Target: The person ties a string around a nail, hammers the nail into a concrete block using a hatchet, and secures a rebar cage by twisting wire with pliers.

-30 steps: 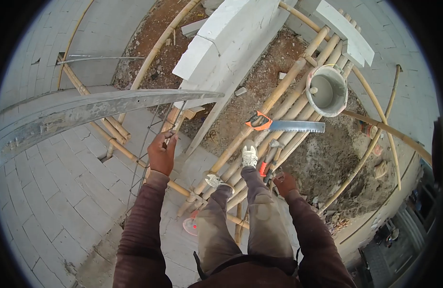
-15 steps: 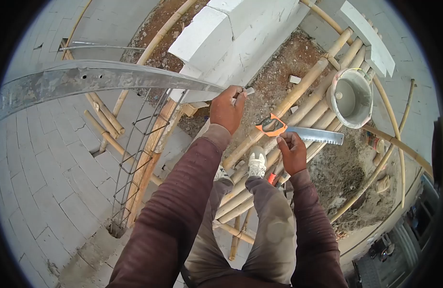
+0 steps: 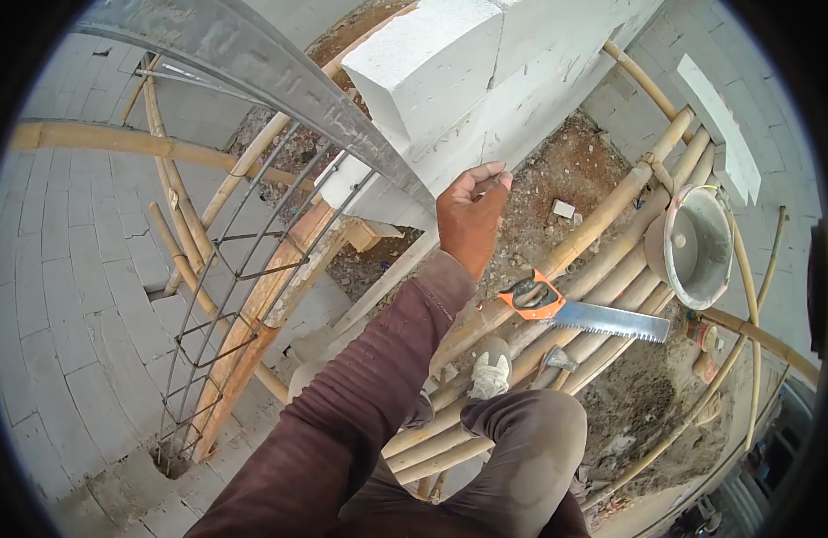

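My left hand (image 3: 472, 215) is raised near the centre, its thumb and fingertips pinched together. Whatever is between the fingertips is too small to make out. A long grey metal bar (image 3: 279, 76) slants down from the upper left and its lower end meets the hand's edge; I cannot tell whether the hand touches it. To the right of and below this hand, a handsaw (image 3: 602, 320) with an orange and black handle lies on the bamboo poles (image 3: 602, 238). My right hand is out of view.
A white block wall (image 3: 423, 72) rises ahead. Left of it stand a rebar cage (image 3: 221, 314) and a wooden board (image 3: 244, 368). A mortar bucket (image 3: 692, 247) sits at right, near a white slab (image 3: 723, 134). A metal tool head (image 3: 557, 360) lies near my shoe (image 3: 491, 372).
The metal bar has swung from nearly level to a steep slant. My right hand has left the view from beside the saw. My left hand has shifted right and down, and one knee has risen.
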A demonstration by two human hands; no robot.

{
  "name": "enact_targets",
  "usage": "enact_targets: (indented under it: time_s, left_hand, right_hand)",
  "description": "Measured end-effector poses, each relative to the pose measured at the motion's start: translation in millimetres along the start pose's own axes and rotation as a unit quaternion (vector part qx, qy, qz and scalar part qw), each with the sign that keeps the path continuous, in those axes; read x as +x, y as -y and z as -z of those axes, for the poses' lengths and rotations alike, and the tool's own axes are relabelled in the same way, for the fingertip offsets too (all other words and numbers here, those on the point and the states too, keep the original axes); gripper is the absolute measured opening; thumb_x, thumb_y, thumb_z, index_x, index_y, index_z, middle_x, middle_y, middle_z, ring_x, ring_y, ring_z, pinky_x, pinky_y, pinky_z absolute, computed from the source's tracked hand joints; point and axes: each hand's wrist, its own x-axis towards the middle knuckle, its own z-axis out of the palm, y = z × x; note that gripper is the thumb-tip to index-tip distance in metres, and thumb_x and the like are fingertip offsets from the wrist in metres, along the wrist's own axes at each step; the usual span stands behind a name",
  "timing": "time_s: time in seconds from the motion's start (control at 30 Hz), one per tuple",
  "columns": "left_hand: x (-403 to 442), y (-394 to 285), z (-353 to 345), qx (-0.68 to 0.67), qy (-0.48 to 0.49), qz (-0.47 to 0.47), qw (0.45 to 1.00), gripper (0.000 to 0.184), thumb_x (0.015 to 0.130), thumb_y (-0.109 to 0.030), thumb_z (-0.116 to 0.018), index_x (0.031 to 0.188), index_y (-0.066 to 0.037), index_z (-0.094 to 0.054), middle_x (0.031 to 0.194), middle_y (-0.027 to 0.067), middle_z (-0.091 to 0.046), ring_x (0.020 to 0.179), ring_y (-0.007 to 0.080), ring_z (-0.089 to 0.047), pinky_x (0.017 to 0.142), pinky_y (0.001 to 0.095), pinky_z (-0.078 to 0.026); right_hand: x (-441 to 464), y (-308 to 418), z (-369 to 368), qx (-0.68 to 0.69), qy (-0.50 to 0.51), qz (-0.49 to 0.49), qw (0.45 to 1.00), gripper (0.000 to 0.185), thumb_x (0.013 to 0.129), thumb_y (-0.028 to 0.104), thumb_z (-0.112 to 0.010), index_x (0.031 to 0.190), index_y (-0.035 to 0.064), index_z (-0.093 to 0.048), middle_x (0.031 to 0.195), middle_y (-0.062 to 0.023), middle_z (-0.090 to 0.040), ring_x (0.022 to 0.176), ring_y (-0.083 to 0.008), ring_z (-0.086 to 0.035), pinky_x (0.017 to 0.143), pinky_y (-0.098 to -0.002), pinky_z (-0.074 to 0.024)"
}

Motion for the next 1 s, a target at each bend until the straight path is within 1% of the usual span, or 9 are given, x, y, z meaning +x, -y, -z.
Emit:
enact_targets:
  time_s: [0.23,0.33,0.37,0.47,0.57,0.67,0.77,0.87,1.0]
  left_hand:
    - [18.0,20.0,5.9,-0.154,0.041,0.019,0.987,0.035,0.097,-0.016,-0.055,0.127,0.001,-0.060,0.115,0.0054,-0.067,0.065,0.0040,-0.044,0.062,0.0197,-0.041]
    - [32.8,22.6,2.8,-0.210,0.028,0.038,0.976,0.035,0.097,-0.019,-0.056,0.127,-0.002,-0.061,0.116,0.0043,-0.067,0.065,0.0040,-0.044,0.064,0.0209,-0.041]
    - [37.2,23.9,2.9,-0.231,0.023,0.055,0.971,0.033,0.097,-0.021,-0.059,0.126,-0.006,-0.062,0.113,0.0017,-0.067,0.064,0.0032,-0.044,0.065,0.0216,-0.040]
    - [54.7,34.6,0.1,-0.321,0.024,0.077,0.944,0.027,0.095,-0.020,-0.064,0.120,-0.009,-0.063,0.110,-0.0012,-0.067,0.063,0.0026,-0.043,0.065,0.0219,-0.041]
    - [67.0,42.6,-7.7,-0.382,0.022,0.097,0.919,0.021,0.094,-0.017,-0.067,0.113,-0.010,-0.063,0.107,-0.0024,-0.066,0.063,0.0020,-0.046,0.066,0.0220,-0.041]
    - [82.3,47.0,-10.2,-0.458,0.051,0.114,0.880,0.015,0.095,-0.013,-0.064,0.109,-0.009,-0.061,0.107,-0.0017,-0.067,0.068,0.0017,-0.055,0.067,0.0225,-0.043]
    - [92.5,42.3,-16.8,-0.510,0.036,0.151,0.846,0.015,0.096,-0.010,-0.062,0.110,-0.008,-0.060,0.108,-0.0010,-0.067,0.075,0.0018,-0.062,0.067,0.0232,-0.044]
    - [98.3,36.8,-20.2,-0.531,0.050,0.145,0.833,0.015,0.096,-0.008,-0.060,0.111,-0.008,-0.058,0.109,0.0000,-0.067,0.077,0.0019,-0.064,0.066,0.0240,-0.044]
    - [106.6,33.8,-21.5,-0.531,0.080,0.131,0.833,0.015,0.095,-0.008,-0.061,0.110,-0.008,-0.057,0.110,-0.0003,-0.067,0.075,0.0016,-0.063,0.066,0.0242,-0.044]
  right_hand:
    - [-1.6,0.2,-22.9,0.036,-0.024,-0.011,0.999,0.029,0.089,0.024,-0.071,0.102,0.0001,-0.060,0.079,-0.0048,-0.063,0.067,-0.0123,-0.059,0.063,-0.0292,-0.0488]
    - [0.4,12.7,-26.6,0.050,-0.041,-0.004,0.998,0.030,0.090,0.025,-0.070,0.102,0.0001,-0.060,0.078,-0.0045,-0.062,0.066,-0.0120,-0.058,0.062,-0.0290,-0.0482]
    - [1.3,15.4,-28.4,0.056,-0.045,-0.004,0.997,0.030,0.090,0.025,-0.070,0.102,0.0001,-0.060,0.077,-0.0043,-0.061,0.066,-0.0119,-0.058,0.062,-0.0290,-0.0480]
    - [4.3,20.7,-31.5,0.065,-0.059,-0.001,0.996,0.030,0.091,0.026,-0.069,0.103,0.0000,-0.059,0.076,-0.0040,-0.060,0.065,-0.0116,-0.057,0.061,-0.0288,-0.0475]
    - [3.8,23.8,-32.7,0.075,-0.070,0.002,0.995,0.031,0.092,0.027,-0.068,0.104,0.0000,-0.059,0.075,-0.0036,-0.059,0.064,-0.0113,-0.056,0.060,-0.0287,-0.0469]
    - [2.2,24.5,-35.0,0.089,-0.085,0.002,0.992,0.031,0.092,0.028,-0.067,0.104,-0.0001,-0.059,0.074,-0.0033,-0.058,0.063,-0.0110,-0.055,0.059,-0.0285,-0.0464]
    - [-0.4,26.4,-35.7,0.103,-0.098,0.007,0.990,0.032,0.093,0.029,-0.066,0.105,-0.0001,-0.058,0.073,-0.0029,-0.057,0.062,-0.0108,-0.055,0.058,-0.0284,-0.0458]
    - [-2.7,31.3,-36.2,0.118,-0.112,0.012,0.987,0.033,0.094,0.030,-0.065,0.106,-0.0002,-0.058,0.072,-0.0025,-0.056,0.061,-0.0105,-0.054,0.057,-0.0282,-0.0452]
    - [-9.6,41.2,-36.1,0.152,-0.138,0.025,0.978,0.033,0.095,0.031,-0.063,0.106,-0.0003,-0.058,0.070,-0.0021,-0.054,0.059,-0.0101,-0.053,0.055,-0.0280,-0.0445]
